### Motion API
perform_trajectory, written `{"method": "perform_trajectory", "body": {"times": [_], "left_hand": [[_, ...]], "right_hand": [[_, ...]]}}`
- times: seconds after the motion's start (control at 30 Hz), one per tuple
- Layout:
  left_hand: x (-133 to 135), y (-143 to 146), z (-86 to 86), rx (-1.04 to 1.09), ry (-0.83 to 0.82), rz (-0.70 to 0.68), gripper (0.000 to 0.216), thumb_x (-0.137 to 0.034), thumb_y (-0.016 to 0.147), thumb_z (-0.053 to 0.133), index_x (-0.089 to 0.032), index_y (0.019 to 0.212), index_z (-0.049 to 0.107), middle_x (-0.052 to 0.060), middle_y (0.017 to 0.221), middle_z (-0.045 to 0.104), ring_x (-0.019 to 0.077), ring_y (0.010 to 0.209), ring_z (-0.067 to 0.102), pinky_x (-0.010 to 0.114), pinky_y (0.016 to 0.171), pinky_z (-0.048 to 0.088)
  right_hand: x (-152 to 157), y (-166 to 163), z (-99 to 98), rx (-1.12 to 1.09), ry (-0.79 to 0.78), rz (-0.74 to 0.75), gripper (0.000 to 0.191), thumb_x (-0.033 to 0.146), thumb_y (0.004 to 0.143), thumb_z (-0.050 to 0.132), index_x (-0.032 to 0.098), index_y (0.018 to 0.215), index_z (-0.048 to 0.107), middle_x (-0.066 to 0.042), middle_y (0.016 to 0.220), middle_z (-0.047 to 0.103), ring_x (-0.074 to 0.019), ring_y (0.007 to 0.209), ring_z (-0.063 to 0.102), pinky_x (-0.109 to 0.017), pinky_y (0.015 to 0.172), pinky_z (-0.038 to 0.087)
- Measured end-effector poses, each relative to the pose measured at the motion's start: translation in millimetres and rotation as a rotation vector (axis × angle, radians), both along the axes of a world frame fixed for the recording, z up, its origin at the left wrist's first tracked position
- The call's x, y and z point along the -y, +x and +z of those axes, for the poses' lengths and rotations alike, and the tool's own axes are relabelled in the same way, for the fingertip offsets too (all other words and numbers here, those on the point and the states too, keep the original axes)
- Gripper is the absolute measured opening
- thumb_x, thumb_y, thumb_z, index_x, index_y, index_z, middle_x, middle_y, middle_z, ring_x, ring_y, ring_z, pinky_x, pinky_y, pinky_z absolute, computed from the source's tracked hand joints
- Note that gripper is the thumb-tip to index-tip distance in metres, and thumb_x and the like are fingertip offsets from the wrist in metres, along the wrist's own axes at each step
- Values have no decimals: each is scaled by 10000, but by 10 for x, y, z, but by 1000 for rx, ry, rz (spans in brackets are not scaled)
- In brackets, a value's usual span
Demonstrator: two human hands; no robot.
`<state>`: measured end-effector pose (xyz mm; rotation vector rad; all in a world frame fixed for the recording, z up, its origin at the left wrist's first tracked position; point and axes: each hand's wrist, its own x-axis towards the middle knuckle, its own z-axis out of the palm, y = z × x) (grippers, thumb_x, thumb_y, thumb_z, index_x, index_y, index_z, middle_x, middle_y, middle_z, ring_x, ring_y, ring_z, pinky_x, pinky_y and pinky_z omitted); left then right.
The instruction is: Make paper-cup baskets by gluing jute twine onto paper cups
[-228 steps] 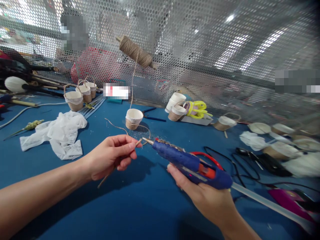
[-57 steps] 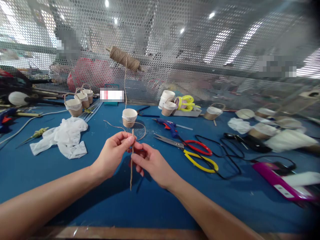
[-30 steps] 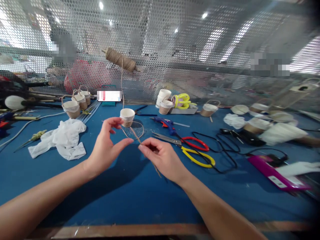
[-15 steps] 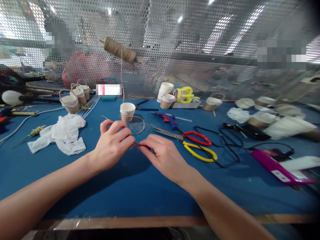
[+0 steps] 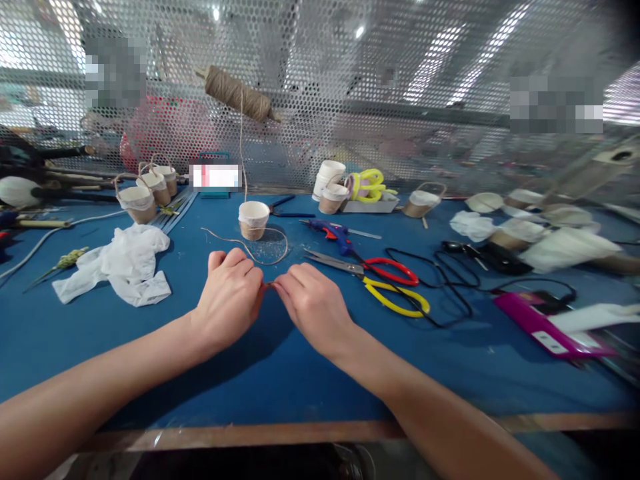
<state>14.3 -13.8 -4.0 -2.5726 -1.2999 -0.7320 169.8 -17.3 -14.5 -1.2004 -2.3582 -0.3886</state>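
My left hand [image 5: 231,293] is closed, its fingers curled round one end of a thin brown strand [image 5: 269,285]. The other end is pinched by my right hand [image 5: 316,308], also closed. Only a short bit of the strand shows between them, so its material is hard to make out. Just beyond my hands a small cup [image 5: 253,227], white above and brown below, stands upright. Loose twine [image 5: 270,263] curls on the table in front of it. Scissors [image 5: 345,265] with one red and one yellow handle lie open to the right of my right hand.
Handled cups [image 5: 137,205] and a white cloth [image 5: 133,267] are on the left. A spool of twine [image 5: 237,95] hangs on the mesh. Behind the scissors lies a blue glue gun [image 5: 334,237]; its black cord runs right, towards a purple power strip [image 5: 545,327].
My left hand has turned and its raised fingers have curled in. More of the loose twine behind it shows. Both hands still meet at the brown strand. The view has shifted slightly.
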Motion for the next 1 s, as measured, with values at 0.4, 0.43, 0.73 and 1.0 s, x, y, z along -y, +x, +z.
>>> {"method": "perform_trajectory", "body": {"times": [0.4,0.43,0.73,1.0], "left_hand": [[-140,-139,80,43,-196,44,122,-217,734,581,-179,620,599,45,626,655,228,703,523,327,625,241],[-142,-135,63,33,-171,42,111,-210,737,575,-181,634,607,49,627,657,231,706,520,329,621,237],[-116,-75,136,-21,-185,98,177,-211,769,500,-171,665,637,72,641,662,243,739,540,350,646,279],[-317,-305,297,314,-1057,-238,290,-370,768,505,-146,626,620,-8,580,608,116,566,517,233,590,376]], "right_hand": [[-88,78,137,62,16,47,232,233,854,465,155,734,648,-57,675,596,-185,675,453,-298,600,394],[-75,73,132,69,-1,36,238,220,858,456,155,732,647,-56,673,594,-182,672,455,-296,593,389],[-7,44,113,41,37,-29,250,218,859,461,155,684,629,-47,662,588,-165,652,448,-277,546,337],[-60,66,149,18,116,172,268,247,861,471,162,674,643,-29,618,579,-153,664,440,-270,594,345]]}}
